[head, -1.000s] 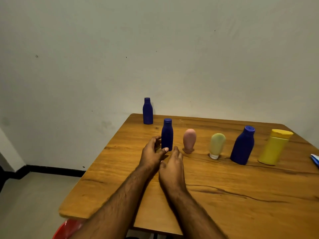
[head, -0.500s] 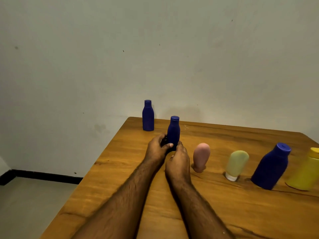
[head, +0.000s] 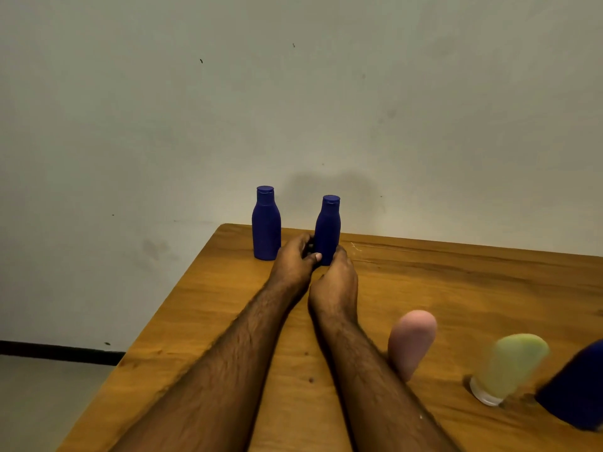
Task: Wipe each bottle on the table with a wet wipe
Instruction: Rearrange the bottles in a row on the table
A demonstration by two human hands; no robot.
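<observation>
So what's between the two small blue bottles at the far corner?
In the head view, only the left hand: its fingers curl behind the held blue bottle, filling the lower gap toward the corner blue bottle. Above is wall.

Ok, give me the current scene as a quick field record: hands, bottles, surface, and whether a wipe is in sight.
left hand: fingers curled round the base of the held blue bottle
right hand: fingertips against the same bottle's base; grip not clear
held bottle state: upright, base on the wooden table, near the far edge
corner blue bottle: upright, left of the held one, apart from it
pink tube: standing on its cap, right of the right forearm
pale green tube: standing on its white cap, blurred
large blue bottle: cut off at the right edge
wet wipe: none visible
</observation>
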